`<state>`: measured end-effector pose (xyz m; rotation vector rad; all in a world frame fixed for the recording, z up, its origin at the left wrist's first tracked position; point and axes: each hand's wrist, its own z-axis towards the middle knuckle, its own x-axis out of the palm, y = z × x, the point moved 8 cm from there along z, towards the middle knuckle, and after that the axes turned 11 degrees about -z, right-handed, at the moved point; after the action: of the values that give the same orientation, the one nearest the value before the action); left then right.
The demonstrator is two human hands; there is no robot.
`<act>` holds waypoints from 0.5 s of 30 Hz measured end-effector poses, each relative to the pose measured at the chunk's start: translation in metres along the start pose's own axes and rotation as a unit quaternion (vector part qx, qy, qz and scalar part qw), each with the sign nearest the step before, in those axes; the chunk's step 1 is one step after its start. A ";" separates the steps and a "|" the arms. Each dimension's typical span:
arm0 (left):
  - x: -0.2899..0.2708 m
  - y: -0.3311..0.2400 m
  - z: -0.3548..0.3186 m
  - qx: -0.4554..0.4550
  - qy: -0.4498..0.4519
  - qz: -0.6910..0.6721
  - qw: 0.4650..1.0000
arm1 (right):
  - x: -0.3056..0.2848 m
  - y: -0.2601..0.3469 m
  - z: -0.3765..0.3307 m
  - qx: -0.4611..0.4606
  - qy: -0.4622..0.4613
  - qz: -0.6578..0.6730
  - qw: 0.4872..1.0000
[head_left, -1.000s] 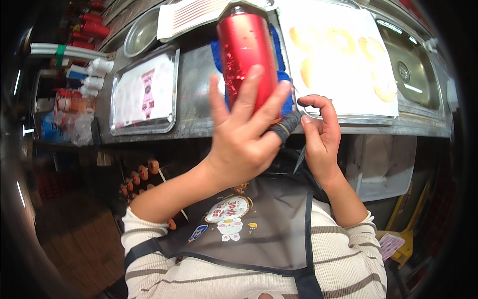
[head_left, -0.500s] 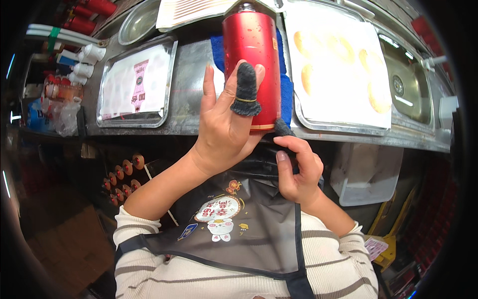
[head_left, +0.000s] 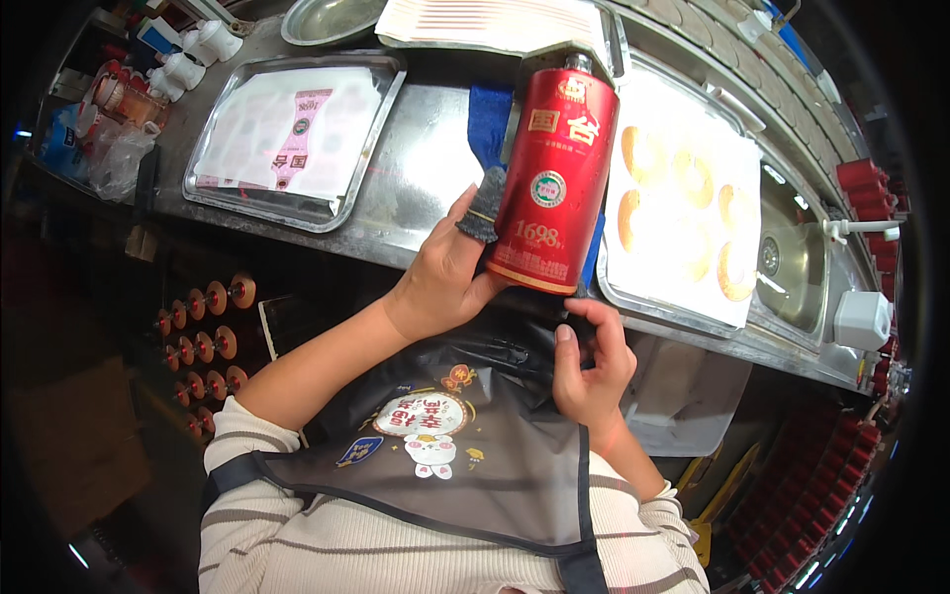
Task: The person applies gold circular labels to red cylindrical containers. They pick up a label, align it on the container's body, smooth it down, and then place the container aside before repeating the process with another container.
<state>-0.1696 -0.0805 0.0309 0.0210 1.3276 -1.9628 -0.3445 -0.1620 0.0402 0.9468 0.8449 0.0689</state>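
A tall red bottle (head_left: 552, 198) with gold lettering and a round green-and-white emblem leans over the counter's front edge, neck away from me. Its printed side faces up. My left hand (head_left: 450, 262) grips its lower left side, some fingers hidden behind it. A dark fuzzy cover with a band sits on one left finger. By the lower right of the base, my right hand (head_left: 596, 361) has curled fingers, the thumb apart from the bottle. Its dark-covered fingertip (head_left: 580, 291) meets the base edge; the grip underneath is hidden. A blue cloth (head_left: 488, 129) lies behind the bottle.
Left of the bottle is a metal tray (head_left: 336, 220) with a pink label strip (head_left: 297, 139) on white paper. At right, another tray (head_left: 673, 322) carries gold curved pieces (head_left: 693, 178). A sink (head_left: 807, 262) lies beyond it. Red-and-copper parts (head_left: 213, 297) stand below the counter.
The bottle has turned, bringing its printed face up, and its base has moved slightly right. My left hand has gone from spread across its front to its left side. The view has also shifted.
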 end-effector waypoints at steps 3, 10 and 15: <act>-0.002 -0.008 0.002 0.026 -0.031 -0.010 0.999 | -0.008 0.024 0.000 -0.100 -0.055 -0.012 0.993; 0.001 -0.008 0.004 0.028 -0.030 -0.020 0.999 | 0.001 0.067 0.011 -0.244 0.065 -0.182 0.950; 0.008 -0.013 -0.004 0.029 0.035 0.048 0.998 | 0.042 0.058 0.016 -0.232 0.220 -0.305 0.897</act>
<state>-0.1844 -0.0796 0.0365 0.1792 1.2890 -1.9340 -0.2874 -0.1205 0.0623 0.1813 1.4398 -0.0604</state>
